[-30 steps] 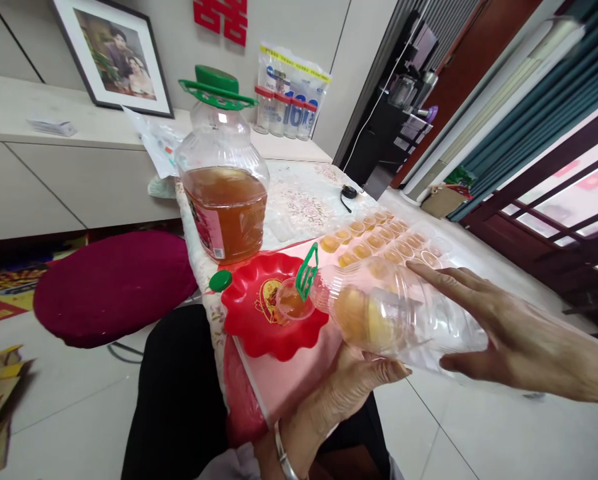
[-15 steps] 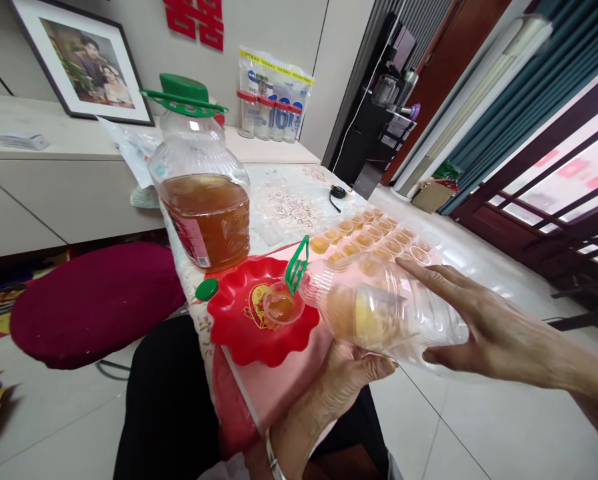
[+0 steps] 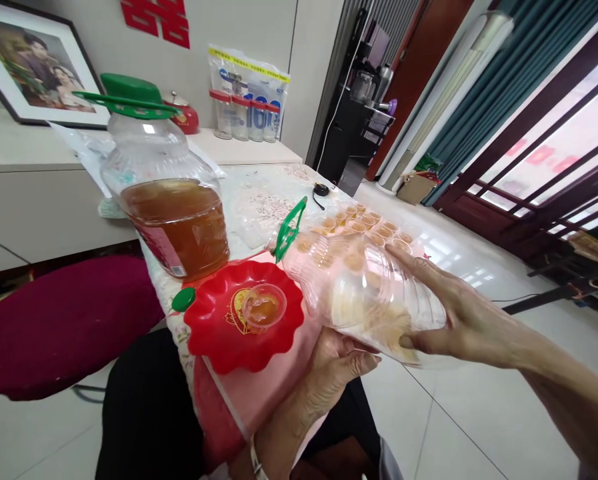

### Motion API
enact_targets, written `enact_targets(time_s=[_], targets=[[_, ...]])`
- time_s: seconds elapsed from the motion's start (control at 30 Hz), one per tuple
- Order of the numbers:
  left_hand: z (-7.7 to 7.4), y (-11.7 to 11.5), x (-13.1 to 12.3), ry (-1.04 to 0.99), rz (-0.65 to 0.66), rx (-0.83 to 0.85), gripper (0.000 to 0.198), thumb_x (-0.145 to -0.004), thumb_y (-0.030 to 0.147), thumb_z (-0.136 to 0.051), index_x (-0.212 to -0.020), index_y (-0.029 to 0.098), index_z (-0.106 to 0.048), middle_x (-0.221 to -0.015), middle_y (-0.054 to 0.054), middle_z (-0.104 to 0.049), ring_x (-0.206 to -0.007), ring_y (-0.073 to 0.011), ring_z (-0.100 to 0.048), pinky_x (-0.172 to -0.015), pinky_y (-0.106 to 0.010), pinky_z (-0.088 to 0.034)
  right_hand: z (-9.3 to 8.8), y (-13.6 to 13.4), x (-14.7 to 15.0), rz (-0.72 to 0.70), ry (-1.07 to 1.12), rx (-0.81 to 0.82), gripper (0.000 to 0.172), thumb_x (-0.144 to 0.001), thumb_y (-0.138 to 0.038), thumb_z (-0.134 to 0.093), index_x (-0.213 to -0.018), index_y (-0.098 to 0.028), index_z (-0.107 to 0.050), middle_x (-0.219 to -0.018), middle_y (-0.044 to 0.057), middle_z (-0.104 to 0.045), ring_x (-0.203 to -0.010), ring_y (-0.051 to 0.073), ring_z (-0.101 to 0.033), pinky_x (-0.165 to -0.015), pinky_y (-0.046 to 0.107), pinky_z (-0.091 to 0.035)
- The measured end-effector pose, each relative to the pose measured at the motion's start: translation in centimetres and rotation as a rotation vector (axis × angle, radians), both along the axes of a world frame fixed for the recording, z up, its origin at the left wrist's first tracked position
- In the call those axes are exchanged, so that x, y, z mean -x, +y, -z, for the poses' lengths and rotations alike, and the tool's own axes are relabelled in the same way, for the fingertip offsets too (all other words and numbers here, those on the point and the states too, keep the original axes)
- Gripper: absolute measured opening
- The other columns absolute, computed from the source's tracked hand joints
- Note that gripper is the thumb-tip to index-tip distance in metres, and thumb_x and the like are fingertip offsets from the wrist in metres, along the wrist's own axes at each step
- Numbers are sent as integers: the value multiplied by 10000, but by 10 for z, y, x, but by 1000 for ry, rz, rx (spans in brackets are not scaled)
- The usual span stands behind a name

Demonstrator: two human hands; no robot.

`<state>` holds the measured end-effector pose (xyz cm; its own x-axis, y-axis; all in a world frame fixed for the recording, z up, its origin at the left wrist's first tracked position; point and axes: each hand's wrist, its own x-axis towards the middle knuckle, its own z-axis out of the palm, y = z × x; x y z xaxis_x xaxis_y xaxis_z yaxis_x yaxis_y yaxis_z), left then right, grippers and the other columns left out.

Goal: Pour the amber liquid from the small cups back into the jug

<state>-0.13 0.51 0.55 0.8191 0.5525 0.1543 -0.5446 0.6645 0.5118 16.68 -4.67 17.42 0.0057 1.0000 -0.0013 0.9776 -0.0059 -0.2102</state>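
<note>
Between right hand [image 3: 443, 317] and left hand [image 3: 336, 363], a clear bottle [image 3: 339, 270] is being gripped at a tilt.
It is being held across the table's [image 3: 249, 183] right edge; likely for pouring, its neck is best being guided slowly over the cup [image 3: 265, 308] on the red plate [image 3: 201, 333], base supported. Pale liquid [image 3: 373, 317] is being revealed through ridged, glossy plastic.

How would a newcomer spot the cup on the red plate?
Start at the floral tablecloth and find the big upright jug. On its near side lies a red plate with a wavy rim, and on that sits a clear cup part-filled with amber liquid. It is alone there, while the other cups stand grouped farther back.
</note>
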Motion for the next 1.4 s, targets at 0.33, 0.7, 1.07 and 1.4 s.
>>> enact_targets(time_s=[0.33,0.7,1.07,1.4], targets=[[22,-4,1,158,-36,-112,750,-724,213,-873,-1383,240,-515,-1256,-111,-666,-1031,-237,-668,-953,-433,-527,11,-8,-3,89,262,-108,1138,-712,-508,-852,-1634,-387,-196,-1686,29,-348,-1548,398,-282,-1232,623,-281],[3,-14,8,428,-98,-236,546,-723,212,-808,-1212,210,-564,-1098,-82,-694,-957,-220,-686,-890,-382,-544,46,-43,-11,231,512,-160,1085,-740,-547,-811,-1630,-386,-213,-1693,48,-331,-1537,417,-299,-1212,662,-257],[-10,-24,79,834,-156,-523,509,-784,112,-623,-1273,254,-626,-1122,-73,-677,-952,-175,-663,-805,-296,-530,86,-70,-15,390,770,-250,1174,-581,-459,-863,-1606,-380,-297,-1642,56,-430,-1466,433,-425,-1137,509,-418],[-48,39,149,986,-898,-1356,173,-984,202,-598,-1095,259,-720,-934,29,-717,-841,-56,-715,-779,-99,-536,112,-97,-17,406,845,-232,1096,-658,-478,-819,-1607,-392,-277,-1567,81,-532,-1397,439,-507,-1051,467,-525]])
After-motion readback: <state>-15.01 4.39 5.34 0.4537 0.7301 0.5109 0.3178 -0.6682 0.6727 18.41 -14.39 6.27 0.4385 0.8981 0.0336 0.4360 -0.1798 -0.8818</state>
